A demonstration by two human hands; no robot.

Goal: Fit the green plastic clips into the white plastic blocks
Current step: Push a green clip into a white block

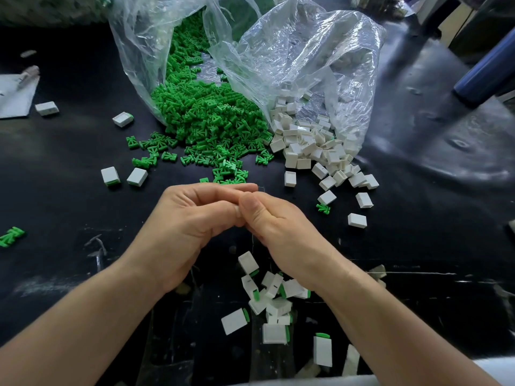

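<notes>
My left hand (pixel 189 218) and right hand (pixel 281 227) meet fingertip to fingertip just on the near side of the heap of green clips (pixel 211 118). The fingers are curled inward and pressed together. Whatever sits between them is hidden, so I cannot tell whether I pinch a clip, a block or both. I judge that I am at the pressing-in step. If so, the next move calls for a firm, straight squeeze until only a green edge shows, as on the finished blocks (pixel 274 302) piled nearer to me than the heap, under my wrists. After that I need one fresh part from each supply. The loose white blocks (pixel 315 146) lie touching the heap's right edge, spilling from a clear plastic bag (pixel 312 57). The clips spill from a second clear bag (pixel 139 37). A few clipped blocks (pixel 110 176) sit left of the heap. The black tabletop (pixel 418 232) is glossy and scuffed with pale marks. Far left of the heap lies a grey sheet (pixel 14 98), and far right a blue cylinder (pixel 485 76). Beyond the heap the room is too blurred to read.
</notes>
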